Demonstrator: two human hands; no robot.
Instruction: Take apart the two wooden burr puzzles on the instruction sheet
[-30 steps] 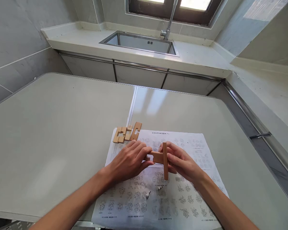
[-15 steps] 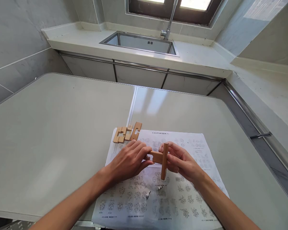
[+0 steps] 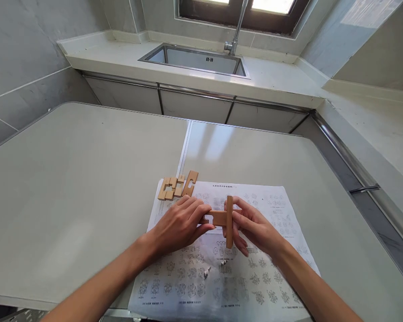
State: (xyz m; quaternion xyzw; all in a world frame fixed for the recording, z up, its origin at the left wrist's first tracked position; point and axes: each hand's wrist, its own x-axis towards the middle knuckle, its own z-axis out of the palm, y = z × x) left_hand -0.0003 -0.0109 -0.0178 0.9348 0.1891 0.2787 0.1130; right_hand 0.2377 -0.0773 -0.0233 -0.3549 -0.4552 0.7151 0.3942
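nearest me i see the instruction sheet on the table. above it my left hand pinches the flat wooden piece, my right hand grips the upright piece (they cross between the hands). farther off lie spare pieces, then the sink.

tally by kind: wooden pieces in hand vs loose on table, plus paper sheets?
Notched light-brown wooden puzzle pieces held crossed, horizontal bar in left hand, upright bar in right hand: 2
Loose wooden pieces, one cluster, exact number unclear: about 4
Printed white paper diagram sheet: 1
Total: about 7
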